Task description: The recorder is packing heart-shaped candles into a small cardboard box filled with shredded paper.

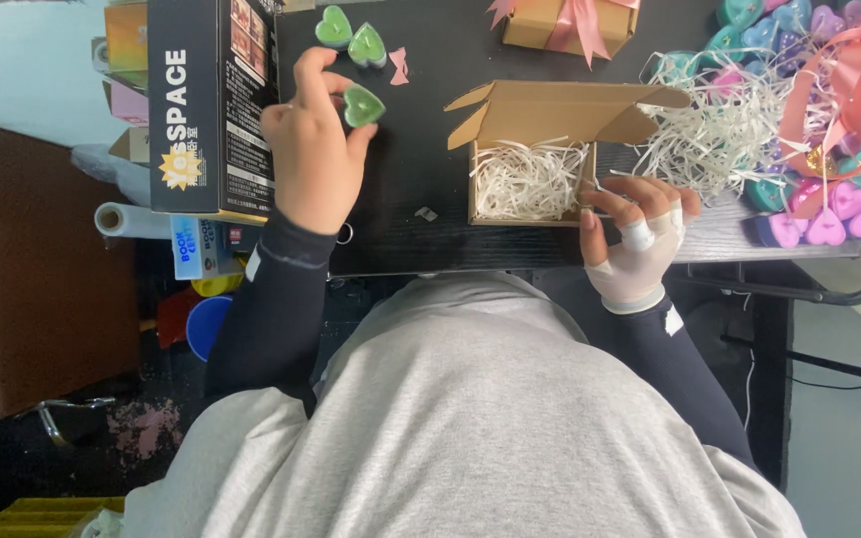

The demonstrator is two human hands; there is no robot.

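Our left hand (316,149) is pinching a green heart candle (362,105) on the black bench (421,169), with bare room beside it. Our right hand (638,234) is gripping the near edge of the open brown box (540,149); a tall black box (211,105) is lying at the bench's left edge.

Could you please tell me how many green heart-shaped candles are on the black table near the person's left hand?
3. One green heart candle is pinched in the left hand; two more lie side by side just beyond it. Others may be hidden in the colourful pile.
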